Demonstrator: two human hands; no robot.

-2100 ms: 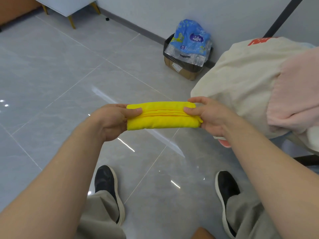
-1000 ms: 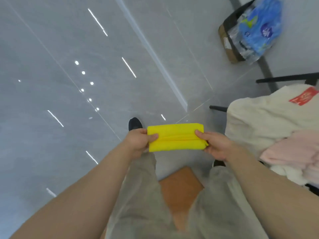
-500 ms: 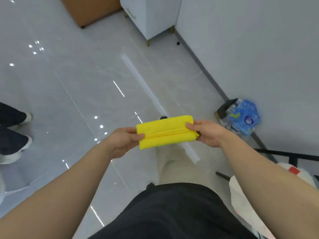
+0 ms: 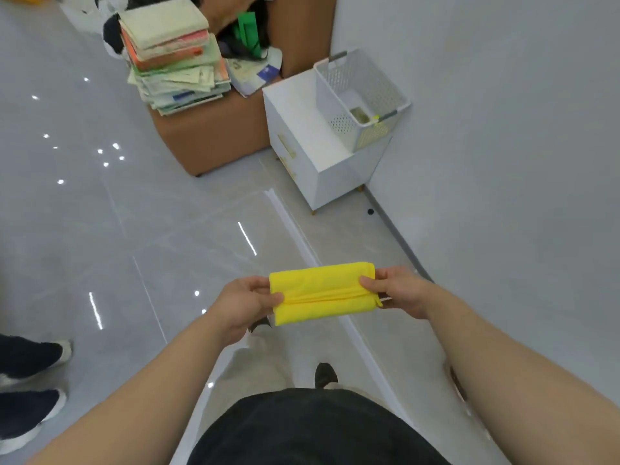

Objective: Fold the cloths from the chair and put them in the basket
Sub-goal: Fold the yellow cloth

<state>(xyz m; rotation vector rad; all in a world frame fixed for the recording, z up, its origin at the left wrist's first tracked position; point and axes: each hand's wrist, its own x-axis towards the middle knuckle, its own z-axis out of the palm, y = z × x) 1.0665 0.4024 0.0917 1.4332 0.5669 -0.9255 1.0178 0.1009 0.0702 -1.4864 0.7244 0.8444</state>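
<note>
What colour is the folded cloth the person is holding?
Bright yellow, plain with no pattern. The cloth shows clearly in the head view, held between both hands.

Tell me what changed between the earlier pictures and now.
The person turned from the chair, now out of view, toward the basket on the cabinet, carrying the cloth along. Nothing was let go. The left hand and right hand still pinch the folded cloth's ends.
</note>
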